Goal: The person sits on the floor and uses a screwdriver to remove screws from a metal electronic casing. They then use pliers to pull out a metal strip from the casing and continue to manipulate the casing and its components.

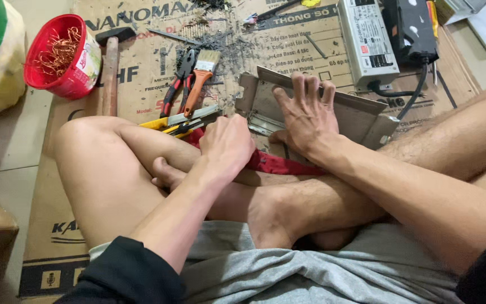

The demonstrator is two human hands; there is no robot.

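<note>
I have the flat grey metal housing panel (333,112) tilted on the cardboard sheet (142,73) before my crossed legs. My right hand (306,115) lies spread on it, bracing; my left hand (227,143) is fisted on a tool whose kind I cannot tell. I judge prying is underway; next needs steady leverage.

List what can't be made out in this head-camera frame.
- Left hand: its fingers curl away from the head camera, so whatever they grip is hidden.
- Grey metal housing: the right hand and forearm cover its middle.
- Red strap: runs beneath the wrists and shin; its ends are hidden.
- Black box: cut off by the top edge.
- Yellow-handled tool: its near end is behind the left hand.
</note>
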